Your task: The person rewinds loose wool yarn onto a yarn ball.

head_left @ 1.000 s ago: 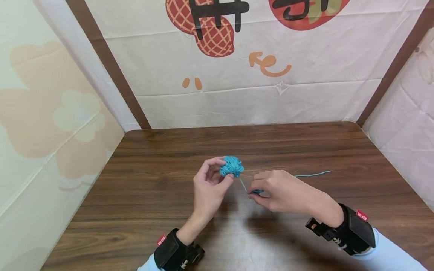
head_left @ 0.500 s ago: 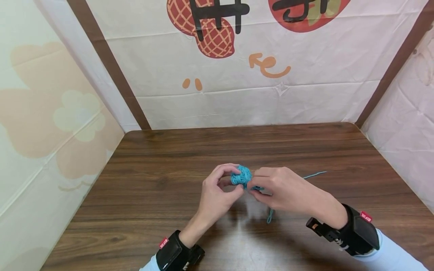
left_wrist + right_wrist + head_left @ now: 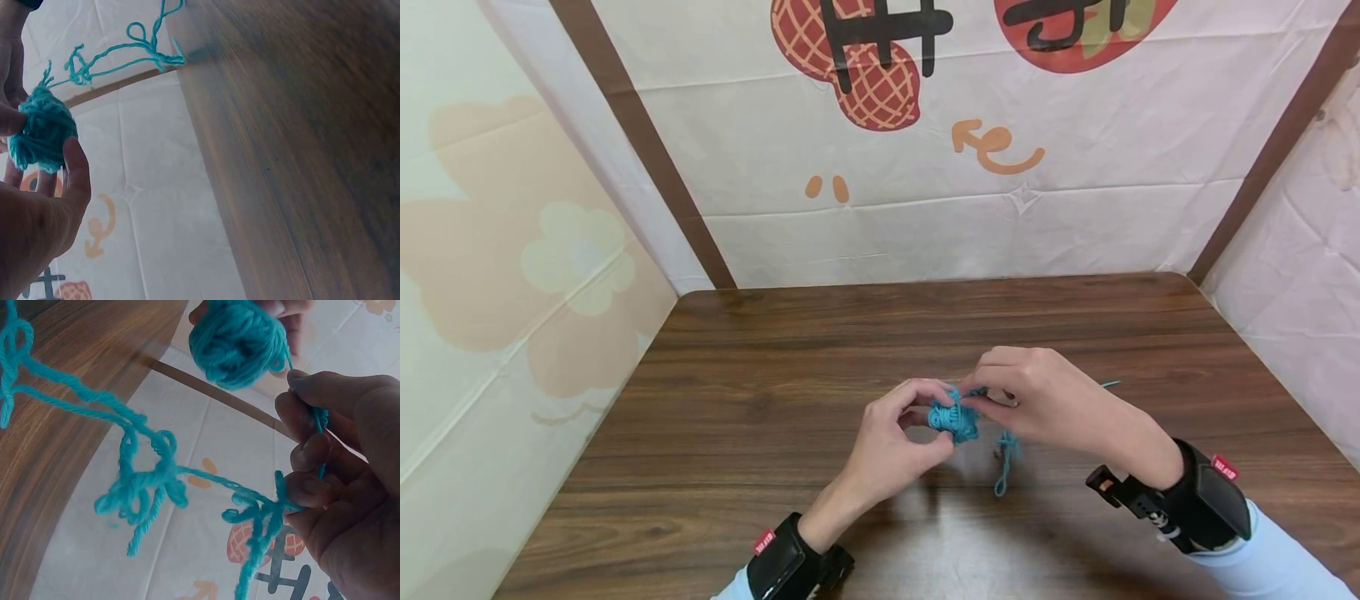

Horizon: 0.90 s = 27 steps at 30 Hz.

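A small ball of turquoise yarn is held between the thumb and fingers of my left hand, above the table. Close beside it on the right, my right hand pinches the strand that leads off the ball. In the right wrist view the taut strand runs from the yarn ball into the pinched thumb and forefinger of the right hand. Loose, tangled yarn with loops and knots trails from beneath the curled lower fingers. The left wrist view shows the ball and the dangling tangle.
Below both hands lies a brown wood-grain table. A white printed sheet hangs behind its far edge, with further sheets at the left and right. Each wrist wears a black camera band.
The ball and my left hand have moved right and slightly nearer. My right hand has risen to the ball's upper side, drawing the strand around it. More loose yarn now hangs below the right hand.
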### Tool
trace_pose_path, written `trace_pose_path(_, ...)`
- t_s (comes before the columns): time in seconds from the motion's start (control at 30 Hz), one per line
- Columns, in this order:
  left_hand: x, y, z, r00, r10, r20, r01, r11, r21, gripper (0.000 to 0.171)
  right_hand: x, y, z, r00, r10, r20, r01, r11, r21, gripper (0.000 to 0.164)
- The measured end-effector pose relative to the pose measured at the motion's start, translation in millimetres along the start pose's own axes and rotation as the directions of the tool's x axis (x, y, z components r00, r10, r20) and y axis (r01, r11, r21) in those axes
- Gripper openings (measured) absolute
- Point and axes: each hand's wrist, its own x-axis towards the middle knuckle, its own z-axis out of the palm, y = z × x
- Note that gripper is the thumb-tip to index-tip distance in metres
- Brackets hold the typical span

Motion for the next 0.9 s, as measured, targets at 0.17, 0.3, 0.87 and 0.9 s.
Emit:
trace_pose_path(0.17,-0.8,-1.1,0.3,1.000,-0.001,0.027,0.002,1.000,-0.016,0.034,-0.4,3.3,-1.5,1.000,0.015,0.003,-0.015,1.000,0.020,0.023)
trace_pose_path(0.3,-0.7,-1.3,0.4,0.999,-0.005,0.043,0.005,1.000,-0.016,0.034,0.6,7.2,-2.6,1.000,0.025,-0.006,-0.025,0.999,0.034,0.022)
trace_pose_path(0.87,0.6,2.4,-1.6,0.997,-0.027,0.073,0.027,1.000,-0.004,0.034,1.8,33.9,-12.3,0.994,0.059,-0.087,-0.054,0.997,0.058,0.025)
trace_pose_path(0.9,0.7,2.5,-1.7,0.997,-0.026,0.074,0.026,1.000,-0.004,0.034,1.8,35.2,-12.6,0.994,0.062,-0.089,-0.058,0.997,0.052,0.024)
